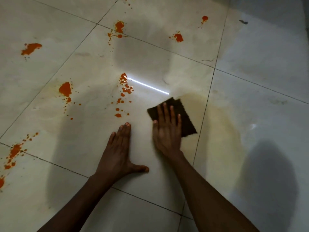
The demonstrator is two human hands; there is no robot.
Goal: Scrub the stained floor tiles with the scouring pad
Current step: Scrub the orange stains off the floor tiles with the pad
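**A:** Where is the pad at this moment?

**B:** The scouring pad [177, 114] lies flat on the floor tiles [250, 97], just right of the middle. The right hand [167, 131] presses on its near-left part, palm down, fingers spread and straight. It is not curled around the pad, only pushing it against the floor.

**A:** And the other hand?

**B:** The left hand [119, 149] is open and flat on a bare tile, thumb out to the right, just left of the right hand. It looks like a prop for the body's weight.

**A:** How would you do this stroke well?

**B:** Keep the palm over the middle of the pad so it does not fold or slip out, and lean through the braced arm. The yellowish smear [217, 131] to the right of the pad looks like thinned stain, so I judge it needs more passes or a rinse.

**A:** What else is around?

**B:** Orange splatters [65, 89] sit to the left and far side, thick and seemingly untouched. A trail of drops [124, 91] runs just left of the pad, beside a bright streak of reflected light [148, 86].

**A:** Anything in the way?

**B:** Nothing solid. The risk I see is dragging the pad through fresh orange and spreading it, or the left hand sliding if the tile is wet.
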